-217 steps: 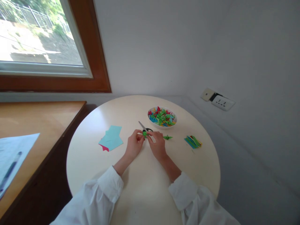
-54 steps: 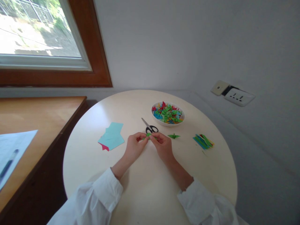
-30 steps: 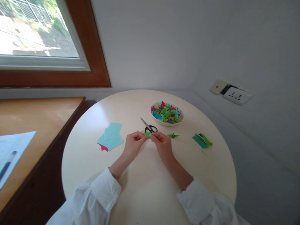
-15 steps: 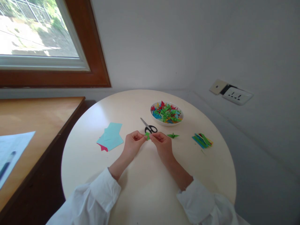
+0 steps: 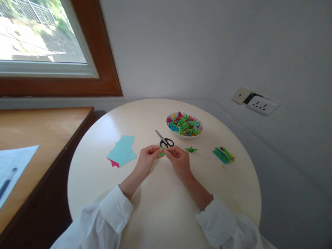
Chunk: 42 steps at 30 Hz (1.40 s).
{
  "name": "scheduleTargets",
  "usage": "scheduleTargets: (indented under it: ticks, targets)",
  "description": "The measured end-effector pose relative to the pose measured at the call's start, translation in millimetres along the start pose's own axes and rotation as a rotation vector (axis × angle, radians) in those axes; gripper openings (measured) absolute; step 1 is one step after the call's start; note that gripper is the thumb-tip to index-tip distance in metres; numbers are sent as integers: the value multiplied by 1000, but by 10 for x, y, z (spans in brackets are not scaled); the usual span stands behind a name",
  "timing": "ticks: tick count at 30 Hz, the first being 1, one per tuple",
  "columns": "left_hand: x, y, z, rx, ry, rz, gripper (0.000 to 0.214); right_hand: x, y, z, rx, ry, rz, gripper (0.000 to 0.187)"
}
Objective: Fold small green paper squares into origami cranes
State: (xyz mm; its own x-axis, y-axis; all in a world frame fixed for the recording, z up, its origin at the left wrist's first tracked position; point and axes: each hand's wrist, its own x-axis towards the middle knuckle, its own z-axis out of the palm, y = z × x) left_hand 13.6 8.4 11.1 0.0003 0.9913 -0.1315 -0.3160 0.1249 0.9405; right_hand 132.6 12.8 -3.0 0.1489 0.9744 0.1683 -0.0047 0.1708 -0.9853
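Note:
Both my hands meet over the middle of the round cream table (image 5: 160, 214). My left hand (image 5: 146, 159) and my right hand (image 5: 178, 160) each pinch one small folded piece of green paper (image 5: 162, 153) between the fingertips, just above the tabletop. Most of the paper is hidden by my fingers. Black-handled scissors (image 5: 164, 139) lie just beyond my hands. A finished green paper crane (image 5: 191, 149) rests on the table to the right of my right hand.
A white bowl (image 5: 184, 135) heaped with colourful paper cranes stands behind the scissors. Light blue sheets over a pink one (image 5: 121, 154) lie to the left. Coloured paper strips (image 5: 223, 155) lie at right. A wooden desk (image 5: 38, 131) with a printed sheet adjoins on the left.
My fingertips have shifted slightly on the green paper, which now sits lower and more hidden between my hands. Nothing else on the table has moved.

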Motion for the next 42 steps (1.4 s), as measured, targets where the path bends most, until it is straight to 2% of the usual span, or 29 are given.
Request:
scheduleTargets:
  ticks: [10, 20, 30, 38, 42]
  targets:
    - [39, -56, -32, 72, 33, 41, 24, 12, 77, -2, 9, 1, -30, 14]
    - [34, -56, -32, 112, 52, 61, 25, 23, 9, 23, 95, 50, 41, 13]
    - [46, -62, -45, 94, 71, 99, 22, 65, 87, -6, 123, 67, 35, 23]
    - [44, -81, -40, 118, 69, 82, 22, 30, 104, 21, 95, 25, 18, 21]
    - [30, -80, -16, 32, 30, 26, 31, 25, 96, 17, 70, 26, -3, 16]
